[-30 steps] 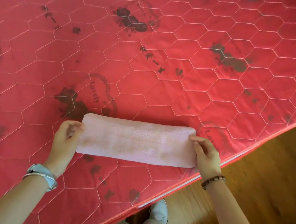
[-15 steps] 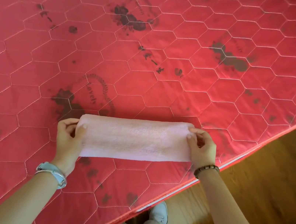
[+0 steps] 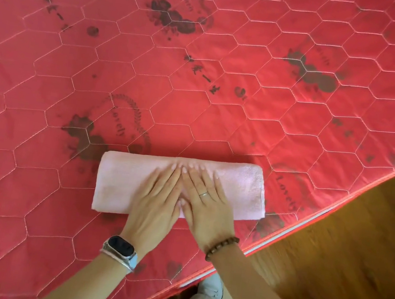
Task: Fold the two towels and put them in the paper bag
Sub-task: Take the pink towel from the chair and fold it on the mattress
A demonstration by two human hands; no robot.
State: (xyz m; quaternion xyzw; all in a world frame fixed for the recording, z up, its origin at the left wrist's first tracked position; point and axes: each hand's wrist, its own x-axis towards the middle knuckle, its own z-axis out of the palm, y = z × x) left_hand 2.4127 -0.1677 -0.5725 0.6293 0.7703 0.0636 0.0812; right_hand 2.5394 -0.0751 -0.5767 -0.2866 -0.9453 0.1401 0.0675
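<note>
Towel (image 3: 118,183), one pink folded strip, lies on the red quilted mattress (image 3: 222,117) near its front edge. Two hands, left hand (image 3: 157,201) and right hand (image 3: 204,206), press it flat-fingered, side by side, gripping nothing.

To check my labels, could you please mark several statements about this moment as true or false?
The left hand and right hand lie flat on the pink towel. True.
The towel lies on a white table. False: it lies on the red mattress.
A watch is on the left wrist. True.
The right hand pinches the towel's end. False: it presses near the middle.
A bead bracelet is on the right wrist. True.
</note>
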